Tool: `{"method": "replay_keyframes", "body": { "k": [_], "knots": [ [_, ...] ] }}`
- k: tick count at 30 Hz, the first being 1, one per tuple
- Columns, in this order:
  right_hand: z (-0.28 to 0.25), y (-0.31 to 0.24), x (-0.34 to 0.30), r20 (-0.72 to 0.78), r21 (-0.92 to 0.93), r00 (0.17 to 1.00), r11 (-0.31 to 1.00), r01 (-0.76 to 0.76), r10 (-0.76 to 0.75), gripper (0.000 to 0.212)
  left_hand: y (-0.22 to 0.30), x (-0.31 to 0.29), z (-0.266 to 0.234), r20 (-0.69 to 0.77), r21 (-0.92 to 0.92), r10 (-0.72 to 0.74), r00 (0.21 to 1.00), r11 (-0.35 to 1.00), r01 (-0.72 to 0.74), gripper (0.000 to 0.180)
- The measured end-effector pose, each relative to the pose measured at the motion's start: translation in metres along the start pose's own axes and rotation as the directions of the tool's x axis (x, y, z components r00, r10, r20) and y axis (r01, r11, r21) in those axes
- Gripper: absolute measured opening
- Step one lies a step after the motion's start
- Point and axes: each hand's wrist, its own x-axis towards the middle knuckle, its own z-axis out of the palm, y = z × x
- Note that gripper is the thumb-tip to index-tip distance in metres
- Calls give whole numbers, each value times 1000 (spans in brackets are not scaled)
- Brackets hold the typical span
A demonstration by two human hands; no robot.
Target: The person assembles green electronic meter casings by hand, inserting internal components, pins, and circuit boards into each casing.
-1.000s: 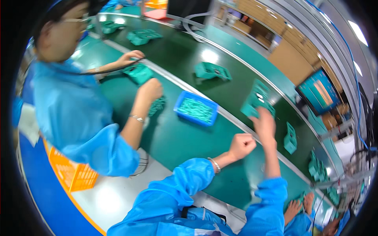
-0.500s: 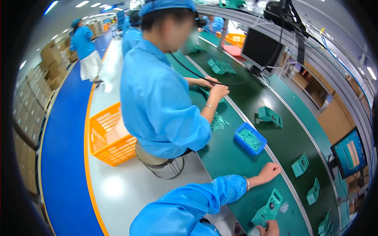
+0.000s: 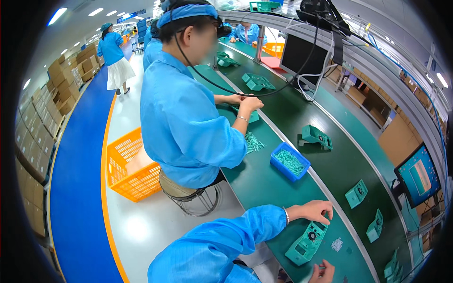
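Note:
A green plastic housing [image 3: 301, 252] with a round black part in it lies on the bench before me. My left hand [image 3: 315, 211] is over its far end, fingers curled down and thumb close to them; anything small inside is hidden. At the lower edge of the picture, my right hand [image 3: 323, 272] is apart from the housing, thumb and loosely bent fingers separated and nothing visible between them. A small heap of whitish bits [image 3: 337, 244] sits right of the housing.
A blue bin [image 3: 289, 171] of thin green pieces stands ahead, near a loose pile [image 3: 254, 143]. A seated co-worker [image 3: 184, 113] handles a green part. Green housings [image 3: 356, 194] lie along the dark belt. There is an orange crate [image 3: 134, 177] on the floor and a monitor [image 3: 417, 177] at right.
My right hand has let go of the housing, which now lies slightly left. My left hand has moved to its far end. The view has shifted a little; a distant person has walked.

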Motion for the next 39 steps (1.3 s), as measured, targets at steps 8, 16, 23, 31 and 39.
{"method": "replay_keyframes", "body": {
  "k": [8,16,23,31,39],
  "knots": [
    [20,69,-41,-232,164,880,909,-384,414,15,-9,7,11,219,220,147,965,956,-195,15],
    [27,66,-19,-264,369,833,849,-379,487,9,-10,24,-12,255,129,209,944,960,-247,20],
    [24,79,-31,-261,486,798,788,-378,543,6,7,18,11,229,168,36,973,983,-75,16],
    [10,89,25,-134,391,877,838,-380,461,6,13,16,14,211,146,-42,977,989,11,15],
    [19,96,60,-189,130,947,963,-237,259,8,8,16,9,198,88,-58,978,995,41,17]
  ]
}}
